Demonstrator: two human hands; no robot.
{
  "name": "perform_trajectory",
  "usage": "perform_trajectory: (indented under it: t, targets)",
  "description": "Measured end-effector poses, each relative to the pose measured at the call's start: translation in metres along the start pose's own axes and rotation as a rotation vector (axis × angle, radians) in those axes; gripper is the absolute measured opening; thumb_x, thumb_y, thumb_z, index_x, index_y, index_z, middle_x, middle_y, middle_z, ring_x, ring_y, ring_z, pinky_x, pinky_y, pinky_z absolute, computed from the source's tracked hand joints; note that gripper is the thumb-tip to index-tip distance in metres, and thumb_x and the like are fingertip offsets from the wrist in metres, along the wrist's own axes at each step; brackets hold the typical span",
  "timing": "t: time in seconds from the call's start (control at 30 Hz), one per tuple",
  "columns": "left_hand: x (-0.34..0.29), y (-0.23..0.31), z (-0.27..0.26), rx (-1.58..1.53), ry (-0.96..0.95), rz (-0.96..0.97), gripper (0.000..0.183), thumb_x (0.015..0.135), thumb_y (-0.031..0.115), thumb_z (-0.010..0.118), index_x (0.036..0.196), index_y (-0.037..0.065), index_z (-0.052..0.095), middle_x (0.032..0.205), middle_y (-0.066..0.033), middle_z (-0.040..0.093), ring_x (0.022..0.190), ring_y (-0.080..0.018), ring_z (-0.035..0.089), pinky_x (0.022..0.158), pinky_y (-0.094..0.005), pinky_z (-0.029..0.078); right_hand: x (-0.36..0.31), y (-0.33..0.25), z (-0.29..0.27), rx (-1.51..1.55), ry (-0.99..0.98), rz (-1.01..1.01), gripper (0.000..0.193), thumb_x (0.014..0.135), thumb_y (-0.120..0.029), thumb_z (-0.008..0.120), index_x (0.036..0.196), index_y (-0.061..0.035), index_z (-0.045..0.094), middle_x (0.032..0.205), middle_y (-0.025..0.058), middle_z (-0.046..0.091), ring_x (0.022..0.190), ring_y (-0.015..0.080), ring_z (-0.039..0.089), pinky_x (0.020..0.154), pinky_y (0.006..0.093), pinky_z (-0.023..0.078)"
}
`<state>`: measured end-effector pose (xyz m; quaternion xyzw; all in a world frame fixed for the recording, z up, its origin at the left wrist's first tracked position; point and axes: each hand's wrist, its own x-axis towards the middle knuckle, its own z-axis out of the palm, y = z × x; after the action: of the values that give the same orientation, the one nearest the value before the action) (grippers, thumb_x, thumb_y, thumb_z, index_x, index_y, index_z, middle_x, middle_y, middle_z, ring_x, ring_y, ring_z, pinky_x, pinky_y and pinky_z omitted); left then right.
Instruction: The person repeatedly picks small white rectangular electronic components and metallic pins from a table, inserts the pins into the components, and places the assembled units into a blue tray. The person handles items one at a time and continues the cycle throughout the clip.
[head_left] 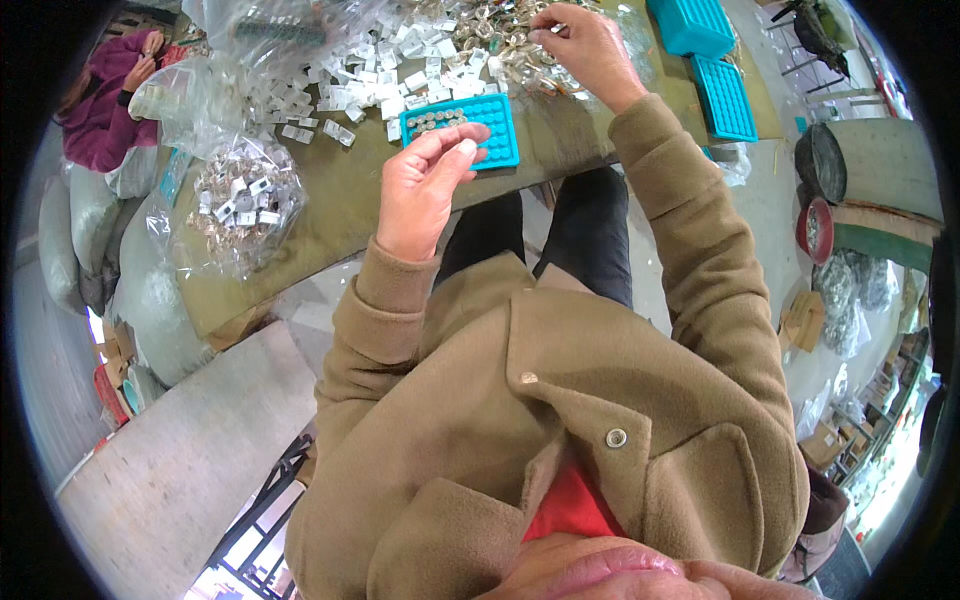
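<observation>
On the blue tray (513,149), some spots are filled with round metal bits (425,121); others are left bare. Whether anything is pinched by the left hand (427,190) or right hand (592,52) cannot be told.

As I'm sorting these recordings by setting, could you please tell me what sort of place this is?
Probably a small assembly workshop: loose white parts are heaped on the worktable, near a turquoise tray partly filled with small round pieces.
</observation>
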<state>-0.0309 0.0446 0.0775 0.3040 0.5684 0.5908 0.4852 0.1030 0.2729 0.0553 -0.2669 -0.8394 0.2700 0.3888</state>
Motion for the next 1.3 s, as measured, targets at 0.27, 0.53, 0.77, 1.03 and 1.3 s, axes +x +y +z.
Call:
perform_trajectory:
  t: [0.27,0.53,0.77,1.03,1.3]
  targets:
    - [0.008,0.000,0.011,-0.021,0.030,0.126,0.027,0.093,0.012,0.057,0.118,0.003,0.063,0.110,-0.0056,0.067,0.086,-0.0120,0.066,0.069,-0.0229,0.051,-0.021,-0.025,-0.011,0.501,0.059,0.401,0.009,0.083,-0.006,0.066,0.090,-0.0010,0.063,0.075,-0.0004,0.063,0.068,0.0073,0.059,0.060,0.0237,0.048]
    - [0.001,0.007,0.028,-0.006,-0.045,0.213,0.042,0.091,0.005,0.059,0.130,-0.004,0.048,0.103,-0.0101,0.067,0.077,-0.0124,0.066,0.062,-0.0222,0.053,-0.060,-0.085,-0.016,0.563,-0.219,0.198,0.007,0.086,-0.007,0.064,0.090,-0.0020,0.064,0.080,0.0016,0.062,0.075,0.0099,0.059,0.065,0.0262,0.047]
    - [-0.011,-0.008,0.021,0.041,-0.026,0.258,0.010,0.089,0.006,0.064,0.094,-0.002,0.063,0.079,-0.0028,0.065,0.070,-0.0059,0.060,0.060,-0.0199,0.048,-0.076,-0.088,-0.017,0.546,-0.326,0.141,0.018,0.088,-0.009,0.069,0.104,-0.0009,0.067,0.092,0.0008,0.066,0.085,0.0055,0.060,0.075,0.0206,0.051]
    - [-0.031,-0.020,0.026,0.075,0.105,0.183,0.008,0.088,0.007,0.063,0.082,0.003,0.061,0.061,0.0049,0.054,0.050,-0.0009,0.045,0.043,-0.0190,0.034,-0.104,-0.111,0.009,0.494,-0.065,0.139,0.019,0.080,-0.007,0.070,0.098,-0.0012,0.066,0.083,0.0009,0.058,0.073,0.0072,0.055,0.067,0.0223,0.047]
    - [-0.033,-0.038,0.020,-0.122,0.155,0.185,0.006,0.088,0.005,0.062,0.090,0.000,0.058,0.066,-0.0024,0.060,0.054,-0.0058,0.054,0.046,-0.0209,0.041,-0.125,-0.115,0.036,1.150,-0.135,0.737,0.009,0.087,-0.012,0.069,0.091,-0.0068,0.064,0.079,-0.0047,0.057,0.069,0.0031,0.049,0.060,0.0182,0.039]
